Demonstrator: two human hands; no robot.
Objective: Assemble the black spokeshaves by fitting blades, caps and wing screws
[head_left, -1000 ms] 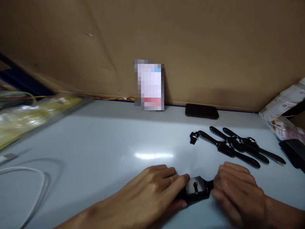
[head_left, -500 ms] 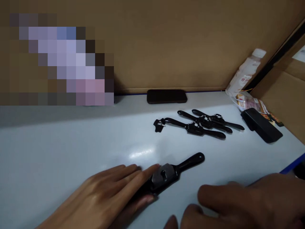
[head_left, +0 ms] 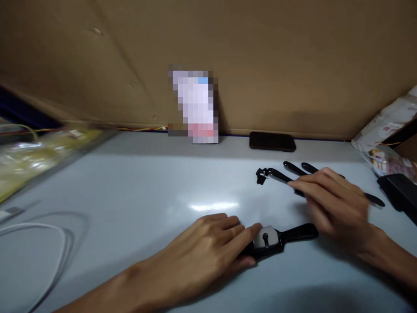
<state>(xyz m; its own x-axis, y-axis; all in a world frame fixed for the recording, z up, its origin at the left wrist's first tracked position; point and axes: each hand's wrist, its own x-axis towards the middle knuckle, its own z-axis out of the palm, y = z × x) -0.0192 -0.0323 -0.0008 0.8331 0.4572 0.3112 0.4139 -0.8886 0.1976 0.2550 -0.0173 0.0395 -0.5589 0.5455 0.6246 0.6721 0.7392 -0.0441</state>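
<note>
At your far left, a clear and yellow plastic bag (head_left: 48, 158) lies toward the back left of the table (head_left: 130, 187), with a white cable (head_left: 61, 248) looping nearer the front. Along the back edge, a pale upright panel (head_left: 198, 106), its face obscured, leans at the cardboard wall (head_left: 276, 65). Your left hand (head_left: 211, 243) is closed around the left end of a black tool (head_left: 272, 251), index finger on its metal plate (head_left: 270, 237), thumb at the near side. That tool lies toward the front of the table, its long axis running left to right, the free handle tipped slightly toward the back edge. Beyond it sit a small black clip (head_left: 261, 176) and, at the back edge, a black phone (head_left: 273, 142). Next come three black tools (head_left: 278, 174) side by side, each slanting from back left to front right, well beyond your left grip and partly hidden by your right hand (head_left: 335, 204). That hand is the nearer one to them, its fingers bent above; you cannot tell whether they touch or pinch anything. The held tool's free tip points toward its underside. Farthest right are a bottle (head_left: 387, 121) and a black block (head_left: 400, 191).
</note>
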